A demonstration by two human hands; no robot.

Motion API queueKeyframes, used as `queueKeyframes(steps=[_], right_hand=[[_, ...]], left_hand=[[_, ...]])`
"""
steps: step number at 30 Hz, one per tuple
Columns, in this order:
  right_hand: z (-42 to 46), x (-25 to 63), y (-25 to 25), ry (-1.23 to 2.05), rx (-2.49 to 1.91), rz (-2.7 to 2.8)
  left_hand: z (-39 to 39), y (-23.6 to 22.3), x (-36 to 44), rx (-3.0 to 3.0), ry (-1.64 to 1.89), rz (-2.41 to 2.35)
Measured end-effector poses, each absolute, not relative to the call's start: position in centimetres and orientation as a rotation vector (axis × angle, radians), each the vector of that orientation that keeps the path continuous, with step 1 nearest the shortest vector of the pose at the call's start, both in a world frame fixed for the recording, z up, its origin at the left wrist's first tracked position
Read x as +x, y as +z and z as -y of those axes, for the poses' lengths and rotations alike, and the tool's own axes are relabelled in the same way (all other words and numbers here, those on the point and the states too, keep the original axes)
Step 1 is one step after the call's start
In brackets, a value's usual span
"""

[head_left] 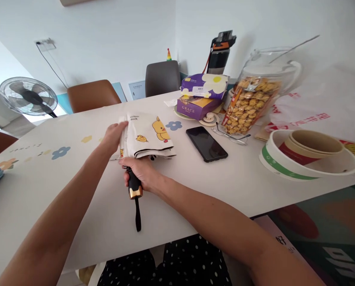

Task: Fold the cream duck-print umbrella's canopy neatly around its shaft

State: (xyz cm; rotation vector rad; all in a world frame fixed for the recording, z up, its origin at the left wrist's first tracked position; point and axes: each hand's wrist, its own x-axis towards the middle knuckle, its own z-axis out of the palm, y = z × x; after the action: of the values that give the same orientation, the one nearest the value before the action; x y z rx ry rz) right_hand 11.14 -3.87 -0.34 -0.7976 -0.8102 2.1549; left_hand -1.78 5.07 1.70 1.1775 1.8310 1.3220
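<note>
A folding umbrella (144, 133) with white fabric and yellow duck prints lies collapsed over the table, its panels loosely gathered. Its black handle (134, 183) has a gold band and points toward me, with a black wrist strap hanging from the end. My right hand (143, 171) is closed around the umbrella where the handle meets the fabric. At the left edge of the fabric, my left hand (115, 137) grips the folds; its fingertips are partly hidden behind the cloth.
Right of the umbrella lies a black phone (206, 143), with eyeglasses (232, 135) beyond it. Further right are a snack jar (249, 103), a glass pitcher (284, 63) and stacked paper bowls (302, 159). Tissue packs (205, 85) and a bottle (220, 53) stand at the back.
</note>
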Motion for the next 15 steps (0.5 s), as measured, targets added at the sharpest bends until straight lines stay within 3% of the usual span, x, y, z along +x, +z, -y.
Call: queueKeyframes(steps=[6,11,15], right_hand=[[3.0,11.0,-1.2,2.22,-0.992,0.722],[3.0,11.0,-1.3,2.243,-0.972,0.737],[2.9,11.1,-1.7,2.256,-0.925,0.712]], left_hand=[[-3.8,2.1,1.4,1.741,1.041,-1.979],[-2.8,2.8,6.6,2.501,0.478,-1.627],[-3.2,1.6,8.9,2.747,-0.102,-1.408]])
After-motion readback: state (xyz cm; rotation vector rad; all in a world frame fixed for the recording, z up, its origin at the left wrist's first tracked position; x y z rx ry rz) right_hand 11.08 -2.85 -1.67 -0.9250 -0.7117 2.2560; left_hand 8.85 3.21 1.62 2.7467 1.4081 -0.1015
